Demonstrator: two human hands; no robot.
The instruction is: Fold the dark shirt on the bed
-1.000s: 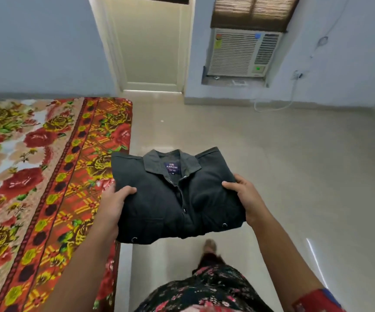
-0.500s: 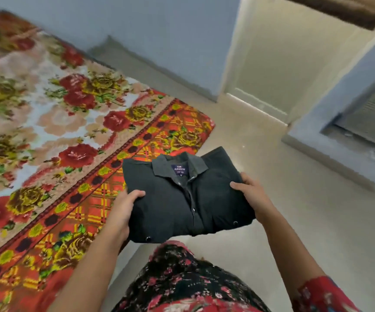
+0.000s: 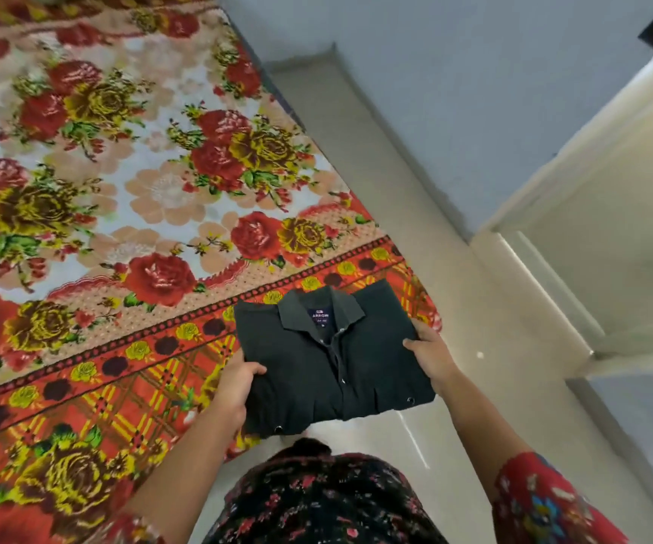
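Two hands, left hand (image 3: pixel 238 390) and right hand (image 3: pixel 430 353), grasp the folded dark cotton shirt (image 3: pixel 328 363) by its side edges, above the floral-blanketed bed's (image 3: pixel 128 214) corner. Folding appears complete; only set-down remains.

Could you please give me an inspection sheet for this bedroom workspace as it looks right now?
Surface: bed covered by a floral spread, red and yellow roses.
Job's things: dark shirt folded, collar up, held over the bed's corner.
Clutter: nothing seen.
Grippers: left hand and right hand each grip a shirt side.
Cables: nothing seen.
Surroundings: pale tiled floor, blue-grey wall, doorway at right.
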